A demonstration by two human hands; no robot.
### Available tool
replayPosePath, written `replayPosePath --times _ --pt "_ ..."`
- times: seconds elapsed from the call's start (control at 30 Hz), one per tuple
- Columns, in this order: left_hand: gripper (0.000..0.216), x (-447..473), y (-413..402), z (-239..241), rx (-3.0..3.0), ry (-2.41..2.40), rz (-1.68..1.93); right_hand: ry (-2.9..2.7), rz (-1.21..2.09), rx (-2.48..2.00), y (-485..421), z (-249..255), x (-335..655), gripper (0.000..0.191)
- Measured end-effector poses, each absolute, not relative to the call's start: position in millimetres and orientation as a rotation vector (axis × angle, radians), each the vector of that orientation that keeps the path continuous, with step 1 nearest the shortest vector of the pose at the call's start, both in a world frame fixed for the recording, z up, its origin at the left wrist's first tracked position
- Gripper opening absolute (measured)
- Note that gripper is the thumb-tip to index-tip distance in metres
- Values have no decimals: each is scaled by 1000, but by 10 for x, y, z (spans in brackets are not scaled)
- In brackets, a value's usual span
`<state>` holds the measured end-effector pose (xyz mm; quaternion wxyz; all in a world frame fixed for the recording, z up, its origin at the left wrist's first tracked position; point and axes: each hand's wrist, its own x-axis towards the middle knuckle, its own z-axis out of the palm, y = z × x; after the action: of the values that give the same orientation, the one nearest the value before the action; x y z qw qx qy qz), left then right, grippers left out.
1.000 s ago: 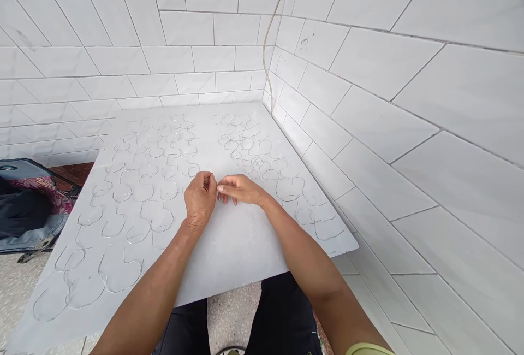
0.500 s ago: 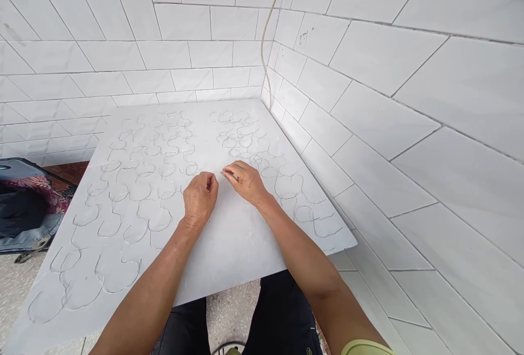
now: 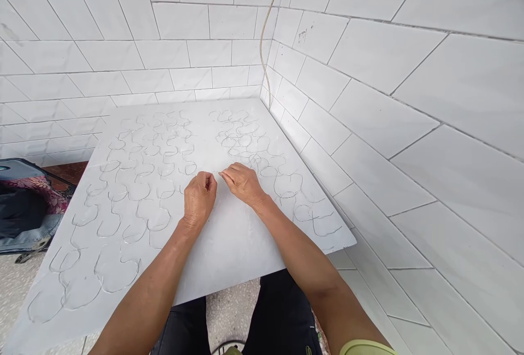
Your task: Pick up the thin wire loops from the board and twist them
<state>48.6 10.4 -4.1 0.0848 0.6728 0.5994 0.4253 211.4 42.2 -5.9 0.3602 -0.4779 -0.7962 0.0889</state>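
We see the tiled walls (image 3: 409,82) first, rising beyond the fingers and along their right side. Below the fingers spreads the white board (image 3: 233,251), reaching out to both sides of them and ending on our side above the dark trousers (image 3: 274,311). Well to the left of the fingers, past the board's edge, we find a dark cloth (image 3: 20,210). Far beyond them, a cable (image 3: 261,45) hangs near the corner. Our left hand (image 3: 200,194) and right hand (image 3: 242,183) face each other over the middle of the board, fingertips just apart. On each, thumb and forefinger are pinched together; we cannot tell what, if anything, lies between them, since it would be too fine to make out. Smallest are the thin bent wires (image 3: 139,200): many lie spread on the board left of the fingers, and a tangled group lies beyond and to their right.
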Motion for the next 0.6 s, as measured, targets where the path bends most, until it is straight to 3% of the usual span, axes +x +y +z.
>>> replayPosePath --times 0.13,0.23,0.33,0.6 --pt "13 472 109 -1 1920 1832 1280 -1885 499 -1291 384 60 2151 34" --pt "11 451 117 36 1844 1890 1335 -1881 1023 -1268 325 145 2131 41" --pt "11 441 116 66 1784 1906 1361 -1904 1413 -1096 280 162 2069 35" --pt "30 421 95 161 1566 1705 1444 -1809 1364 -1116 370 103 2133 21"
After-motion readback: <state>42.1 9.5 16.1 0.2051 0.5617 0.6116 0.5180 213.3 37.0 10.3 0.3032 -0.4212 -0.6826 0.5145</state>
